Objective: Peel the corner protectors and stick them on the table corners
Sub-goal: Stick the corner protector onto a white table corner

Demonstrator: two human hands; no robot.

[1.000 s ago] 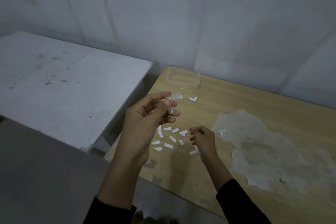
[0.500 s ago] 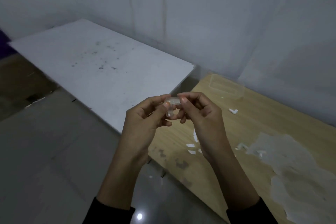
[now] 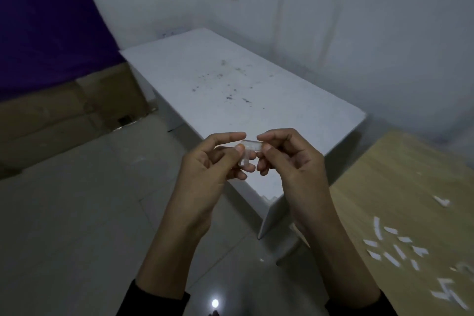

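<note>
White table [image 3: 230, 79] spreads beyond both hands; its near corner sits below them, just inside the right wrist. Clear corner protector [image 3: 250, 147] is pinched at either end by left hand [image 3: 213, 161] and right hand [image 3: 289, 159], long axis running hand to hand. Open floor lies left of the left hand, wooden table [image 3: 410, 174] right of the right hand.

I've got the small clear plastic corner protector [image 3: 250, 147] mid-air, pinched at each end by fingers of the left hand [image 3: 213, 161] and the right hand [image 3: 289, 159], one short leg hanging down. Right behind it: the speckled white table [image 3: 230, 84]. Small white strips [image 3: 395, 249] litter the wooden surface [image 3: 397, 174].
</note>
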